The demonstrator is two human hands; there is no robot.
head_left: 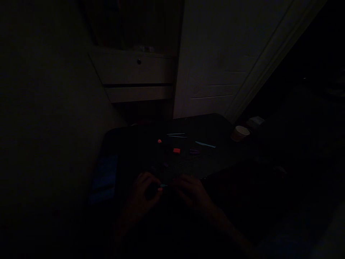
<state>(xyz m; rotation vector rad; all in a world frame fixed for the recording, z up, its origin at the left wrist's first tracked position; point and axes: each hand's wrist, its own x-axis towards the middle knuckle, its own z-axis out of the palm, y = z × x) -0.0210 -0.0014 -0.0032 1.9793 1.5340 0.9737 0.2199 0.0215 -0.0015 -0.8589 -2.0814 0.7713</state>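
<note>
The scene is very dark. My left hand [145, 190] is closed in a pinch around a small orange piece [160, 189], which shows at its fingertips. Just above that piece is the tip of a thin teal tool [164, 185], reaching between the two hands. My right hand [188, 187] has its fingers drawn together at the other end of this tool and seems to grip it, though shadow hides most of its fingers. Beyond the hands on the dark table [145, 144] lie an orange block [176, 150], a small orange lump [159, 141] and a purple piece [194, 151].
Tweezers [176, 135] and a light-blue plastic knife [205, 144] lie farther back on the table. A paper cup [240, 133] stands at the right edge. To the left is a flat blue object [104, 179]. Drawers [137, 70] and a pale door [212, 79] rise behind.
</note>
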